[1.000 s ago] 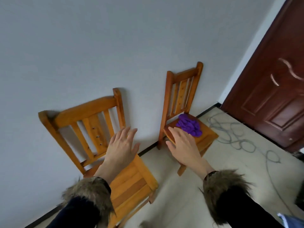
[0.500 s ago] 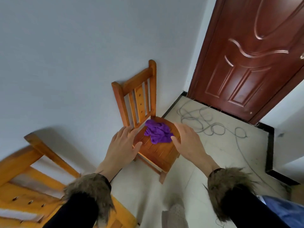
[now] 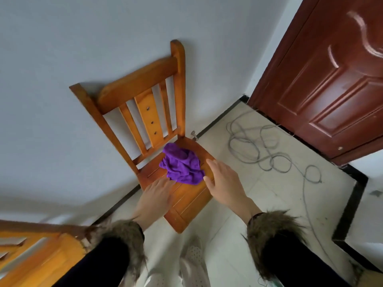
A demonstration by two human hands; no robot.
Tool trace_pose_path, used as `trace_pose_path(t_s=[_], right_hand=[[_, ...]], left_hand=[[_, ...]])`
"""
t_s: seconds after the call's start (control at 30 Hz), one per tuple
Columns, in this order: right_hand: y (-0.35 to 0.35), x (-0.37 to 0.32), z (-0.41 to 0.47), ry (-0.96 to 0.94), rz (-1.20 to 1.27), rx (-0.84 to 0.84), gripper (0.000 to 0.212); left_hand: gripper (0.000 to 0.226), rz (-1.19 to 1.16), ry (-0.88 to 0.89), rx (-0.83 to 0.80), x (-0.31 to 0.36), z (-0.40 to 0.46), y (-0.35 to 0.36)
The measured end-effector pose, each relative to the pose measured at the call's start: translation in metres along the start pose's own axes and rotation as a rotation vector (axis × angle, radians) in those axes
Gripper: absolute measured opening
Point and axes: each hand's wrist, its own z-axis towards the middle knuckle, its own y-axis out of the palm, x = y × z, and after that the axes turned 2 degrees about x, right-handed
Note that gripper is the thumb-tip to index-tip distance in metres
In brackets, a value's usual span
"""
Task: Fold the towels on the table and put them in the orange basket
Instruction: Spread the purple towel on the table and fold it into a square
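Just beyond both open hands (image 3: 187, 189), crumpled purple towel (image 3: 182, 164).

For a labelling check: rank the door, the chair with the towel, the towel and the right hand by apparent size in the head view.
1. Door
2. Chair
3. Right hand and towel: look alike, and the hand is nearer the camera, so unranked.

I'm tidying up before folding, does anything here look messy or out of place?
Yes: the purple towel lies crumpled in a heap on the wooden chair seat, not folded. A grey cable sprawls in loose loops across the floor beside the door.
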Motion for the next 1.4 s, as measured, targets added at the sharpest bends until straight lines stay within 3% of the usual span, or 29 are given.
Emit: trace_pose_path(t_s=[0.3, 0.47, 0.57, 0.7, 0.8, 0.93, 1.0, 1.2, 1.3, 1.4], right_hand=[[0.135, 0.052, 0.100, 0.021, 0.021, -0.230, 0.052], [0.201, 0.062, 0.140, -0.024, 0.022, -0.219, 0.054], [0.228, 0.062, 0.155, -0.058, 0.007, -0.242, 0.056], [0.252, 0.059, 0.169, -0.097, 0.020, -0.261, 0.060], [0.261, 0.058, 0.173, -0.092, 0.042, -0.272, 0.061], [0.249, 0.058, 0.177, -0.111, 0.104, -0.210, 0.054], [0.235, 0.057, 0.181, -0.144, 0.146, -0.138, 0.048], [0.160, 0.028, 0.196, -0.030, 0.359, -0.071, 0.046], [0.116, 0.013, 0.192, -0.193, 0.439, -0.109, 0.046], [0.073, -0.003, 0.183, -0.344, 0.498, -0.209, 0.030]], left_hand=[[0.051, 0.018, -0.144, -0.087, -0.048, 0.097, 0.106], [0.062, 0.118, -0.083, 0.010, -0.090, 0.174, 0.145], [0.050, -0.058, -0.131, 0.048, -0.109, 0.214, 0.159], [0.051, -0.670, -0.630, 0.011, -0.123, 0.244, 0.162], [0.034, -0.731, -0.663, 0.027, -0.123, 0.246, 0.168], [0.031, -0.830, -0.741, 0.050, -0.111, 0.247, 0.161], [0.025, -0.779, -0.672, 0.060, -0.101, 0.248, 0.146], [0.011, -0.526, -0.116, -0.020, -0.064, 0.208, 0.050], [0.013, -0.424, 0.018, 0.055, -0.051, 0.182, -0.007], [0.014, -0.348, 0.085, 0.128, -0.041, 0.153, -0.059]])
